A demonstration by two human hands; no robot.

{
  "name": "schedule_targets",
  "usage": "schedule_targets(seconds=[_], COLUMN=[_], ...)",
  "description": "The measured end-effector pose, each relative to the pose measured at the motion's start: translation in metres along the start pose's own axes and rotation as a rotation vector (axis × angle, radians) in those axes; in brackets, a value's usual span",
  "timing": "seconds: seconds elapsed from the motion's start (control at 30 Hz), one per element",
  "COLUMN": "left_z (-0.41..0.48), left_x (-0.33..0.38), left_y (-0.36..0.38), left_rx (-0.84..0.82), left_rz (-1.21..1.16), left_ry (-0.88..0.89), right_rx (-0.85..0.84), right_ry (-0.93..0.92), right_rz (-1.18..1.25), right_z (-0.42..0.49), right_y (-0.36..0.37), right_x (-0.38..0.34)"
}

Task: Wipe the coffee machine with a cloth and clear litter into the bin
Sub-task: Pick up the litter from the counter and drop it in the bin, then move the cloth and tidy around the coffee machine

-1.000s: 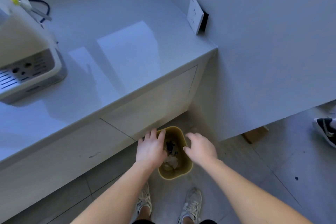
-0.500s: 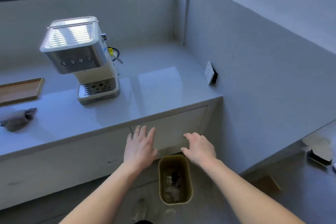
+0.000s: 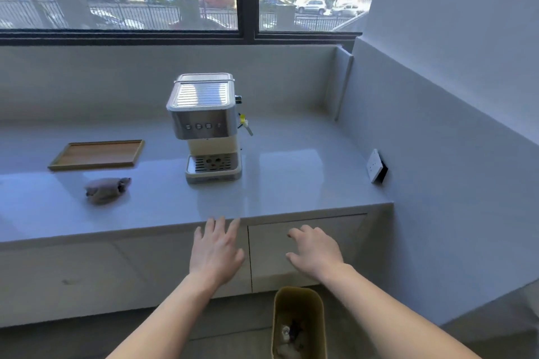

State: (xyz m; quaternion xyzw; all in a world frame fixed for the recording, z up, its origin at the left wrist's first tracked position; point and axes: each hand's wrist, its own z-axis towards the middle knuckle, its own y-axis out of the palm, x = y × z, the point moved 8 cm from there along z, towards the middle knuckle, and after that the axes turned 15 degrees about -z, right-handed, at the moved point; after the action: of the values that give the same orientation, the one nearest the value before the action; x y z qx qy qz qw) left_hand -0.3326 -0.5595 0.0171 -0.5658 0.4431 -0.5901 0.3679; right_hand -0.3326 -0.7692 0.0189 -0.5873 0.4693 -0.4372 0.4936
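Now my left hand (image 3: 217, 253) and right hand (image 3: 316, 252) hang empty, fingers spread, above the tan plastic bin (image 3: 299, 307); the crumpled grey cloth (image 3: 106, 189) lies left of the steel-and-cream coffee machine (image 3: 205, 125) on the grey bench (image 3: 291, 183), probably parked for wiping.

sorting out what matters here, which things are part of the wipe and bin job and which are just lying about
Job: coffee machine, crumpled cloth, bin holding litter.

Lying about: wooden tray, wall socket.
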Motion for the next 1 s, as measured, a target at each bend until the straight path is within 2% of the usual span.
schedule_targets(seconds=[0.63,1.0], left_z=[-0.020,-0.008], left_x=[-0.222,-0.297], left_y=[-0.105,-0.135], left_rx=[0.039,0.065], left_rz=[-0.006,0.024], left_ry=[-0.154,-0.282], right_rx=[0.030,0.078], right_ry=[-0.159,-0.324], right_rz=[-0.065,-0.046], right_z=[0.075,0.138], right_y=[-0.062,-0.069], right_x=[-0.240,-0.324])
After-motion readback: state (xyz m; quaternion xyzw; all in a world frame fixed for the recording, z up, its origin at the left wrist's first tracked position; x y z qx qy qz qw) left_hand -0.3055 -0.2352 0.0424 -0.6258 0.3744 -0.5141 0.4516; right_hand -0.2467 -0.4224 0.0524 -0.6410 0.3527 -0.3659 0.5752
